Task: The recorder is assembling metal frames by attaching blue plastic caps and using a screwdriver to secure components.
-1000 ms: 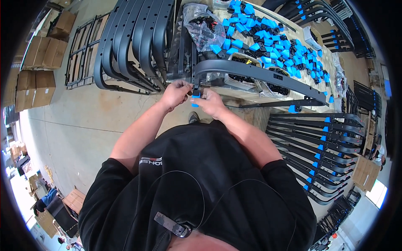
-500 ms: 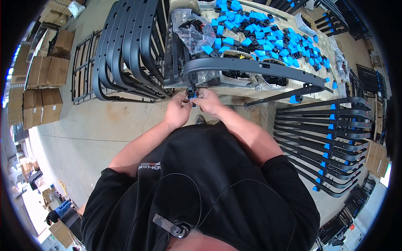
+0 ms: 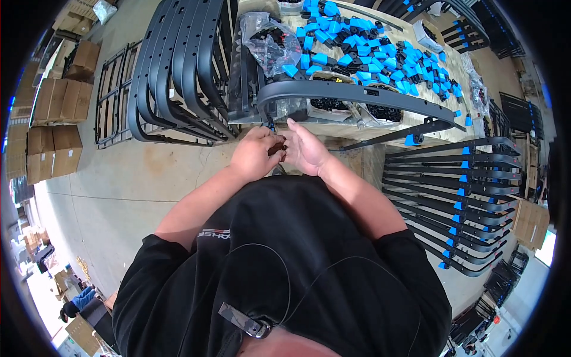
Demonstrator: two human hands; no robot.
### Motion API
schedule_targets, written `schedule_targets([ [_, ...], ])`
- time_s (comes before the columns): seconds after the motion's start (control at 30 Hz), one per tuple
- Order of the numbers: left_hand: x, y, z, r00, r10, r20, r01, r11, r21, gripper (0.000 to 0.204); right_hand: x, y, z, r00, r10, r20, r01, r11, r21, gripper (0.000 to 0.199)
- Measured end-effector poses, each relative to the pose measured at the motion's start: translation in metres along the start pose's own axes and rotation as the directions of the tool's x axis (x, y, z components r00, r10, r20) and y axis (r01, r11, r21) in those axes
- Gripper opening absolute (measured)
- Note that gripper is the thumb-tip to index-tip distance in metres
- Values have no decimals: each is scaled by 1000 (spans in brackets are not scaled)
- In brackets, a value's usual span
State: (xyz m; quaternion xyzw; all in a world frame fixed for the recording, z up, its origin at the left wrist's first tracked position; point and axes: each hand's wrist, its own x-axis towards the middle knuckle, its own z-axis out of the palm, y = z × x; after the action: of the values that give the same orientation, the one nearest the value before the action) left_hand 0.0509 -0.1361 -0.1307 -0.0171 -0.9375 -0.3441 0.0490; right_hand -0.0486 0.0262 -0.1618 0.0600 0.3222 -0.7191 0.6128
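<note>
A black curved metal frame (image 3: 357, 93) lies across the table's near edge, its left end hanging down close to my hands. My left hand (image 3: 253, 156) is just below that end, fingers curled inward. A dark spot shows between its thumb and fingers, but I cannot make out what it holds. A small bit of blue shows at the frame's end above the fingertips. To the right, my right hand (image 3: 308, 152) is open, palm turned toward the left hand and thumb raised. On the frame's right end sits a blue-and-black fitting (image 3: 413, 138).
Blue-and-black plastic fittings (image 3: 372, 53) cover the wooden table, beside a clear plastic bag (image 3: 270, 44) and trays of small black parts (image 3: 383, 112). Black frames (image 3: 193, 65) stand at left; more frames with blue fittings (image 3: 464, 190) are stacked at right. Cardboard boxes (image 3: 52, 104) sit far left.
My right hand has let go of the blue fitting at the frame's left end and opened. My left hand has curled over just below that end.
</note>
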Motion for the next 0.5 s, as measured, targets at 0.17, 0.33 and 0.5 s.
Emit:
schedule_targets([
  [0.17,4,4,-3,996,84,6,-84,996,-10,23,-3,-2,-4,999,3,51,-4,1000,20,68],
  [0.33,4,-3,2,995,16,-97,-28,992,-125,17,-5,0,-2,999,-18,30,16,997,72,53],
  [0.5,1,-6,-1,985,-79,-156,54,986,-160,15,-2,3,-14,997,-83,7,83,987,-135,32],
])
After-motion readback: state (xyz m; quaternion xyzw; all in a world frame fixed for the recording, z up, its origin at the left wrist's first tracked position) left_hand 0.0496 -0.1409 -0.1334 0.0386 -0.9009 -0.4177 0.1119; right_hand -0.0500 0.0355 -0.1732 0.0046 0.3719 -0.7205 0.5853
